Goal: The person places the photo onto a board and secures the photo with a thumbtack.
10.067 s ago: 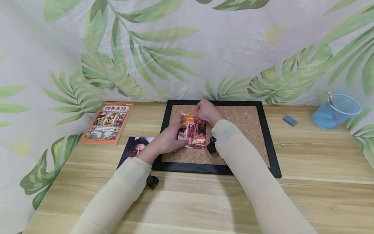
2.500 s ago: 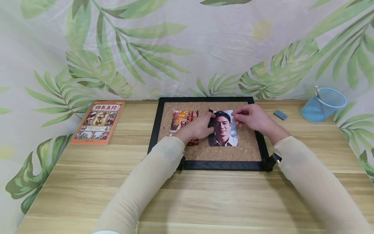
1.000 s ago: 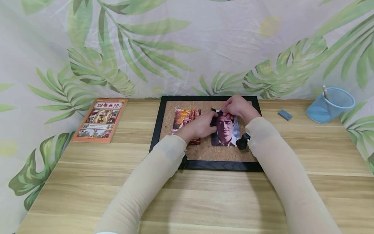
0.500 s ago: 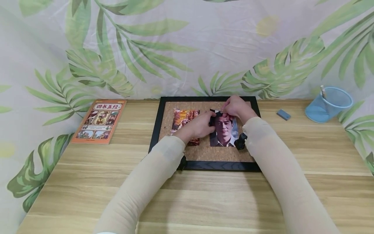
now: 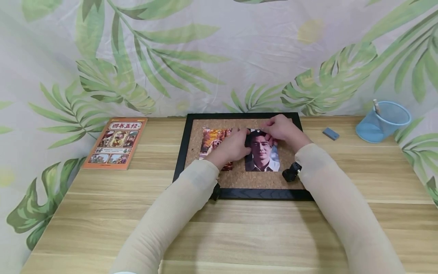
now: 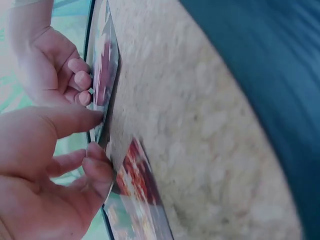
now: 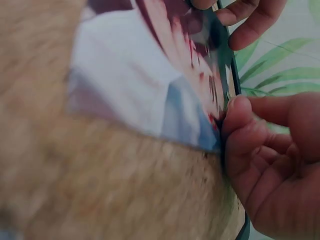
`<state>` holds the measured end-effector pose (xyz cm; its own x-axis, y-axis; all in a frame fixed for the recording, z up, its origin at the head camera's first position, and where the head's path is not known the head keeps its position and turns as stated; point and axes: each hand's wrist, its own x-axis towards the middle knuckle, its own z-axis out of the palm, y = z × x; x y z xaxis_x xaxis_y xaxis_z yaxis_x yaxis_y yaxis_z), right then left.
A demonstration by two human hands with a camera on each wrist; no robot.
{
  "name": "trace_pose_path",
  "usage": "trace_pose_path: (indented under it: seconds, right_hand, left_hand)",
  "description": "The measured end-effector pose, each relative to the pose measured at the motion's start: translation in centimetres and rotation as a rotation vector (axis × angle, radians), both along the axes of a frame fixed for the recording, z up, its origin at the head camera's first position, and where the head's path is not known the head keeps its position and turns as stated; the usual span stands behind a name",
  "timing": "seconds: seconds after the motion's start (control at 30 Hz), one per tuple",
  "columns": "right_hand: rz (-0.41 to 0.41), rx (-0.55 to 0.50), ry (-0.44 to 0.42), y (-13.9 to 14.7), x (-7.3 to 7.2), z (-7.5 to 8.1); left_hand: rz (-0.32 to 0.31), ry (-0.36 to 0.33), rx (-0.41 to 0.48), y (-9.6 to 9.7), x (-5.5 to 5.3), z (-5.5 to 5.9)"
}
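Note:
In the head view, a portrait photo point(image 5: 261, 154) lies on the right half of a black-framed cork board point(image 5: 239, 180). A small pale pushpin head point(image 5: 258, 130) shows at its top edge. My left hand point(image 5: 234, 146) rests along the photo's left edge; in the left wrist view one fingertip touches the print. At the upper right corner is my right hand point(image 5: 284, 129), fingers bent and just right of the pin. The right wrist view has its fingertips point(image 7: 240, 107) close together by the photo's edge, with nothing clearly between them. A dog photo point(image 5: 213, 139) is partly covered by my left hand.
An orange comic-style book point(image 5: 116, 142) lies at the left of the wooden table point(image 5: 260, 236). To the right are a small blue block point(image 5: 330, 133) and a blue mesh cup point(image 5: 383, 121) holding a white-tipped stick. A leaf-patterned cloth hangs behind.
Since ten seconds ago, the portrait has come from the table's left onto the board. My right hand pressed at its top and has now shifted slightly right, uncovering the pin; my left hand stays nearly still.

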<state>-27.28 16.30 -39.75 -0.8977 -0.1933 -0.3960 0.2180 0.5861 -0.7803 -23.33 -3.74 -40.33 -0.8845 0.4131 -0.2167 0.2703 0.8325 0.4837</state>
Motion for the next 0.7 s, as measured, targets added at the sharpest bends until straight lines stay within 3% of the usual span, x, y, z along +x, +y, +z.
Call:
trace_pose_path:
  seconds: [0.13, 0.2, 0.37, 0.57, 0.7]
  right_hand:
    - [0.015, -0.007, 0.038, 0.8, 0.8, 0.2]
    - [0.027, 0.000, 0.074, 1.1, 1.3, 0.5]
    - [0.060, 0.020, 0.229, 2.0, 2.7, 1.3]
    - [0.107, 0.183, 0.474, 2.7, 4.6, 2.2]
    - [0.109, 0.221, 0.537, 3.0, 6.0, 2.7]
  left_hand:
    - [0.021, 0.053, -0.017, 0.0, 0.3, 0.0]
    - [0.024, 0.052, 0.005, -0.2, 0.8, 0.8]
    - [0.025, 0.077, 0.127, -1.5, 1.1, 1.8]
    - [0.066, 0.156, 0.261, -4.3, 1.6, 2.7]
    - [0.086, 0.231, 0.318, -6.3, 2.2, 3.2]
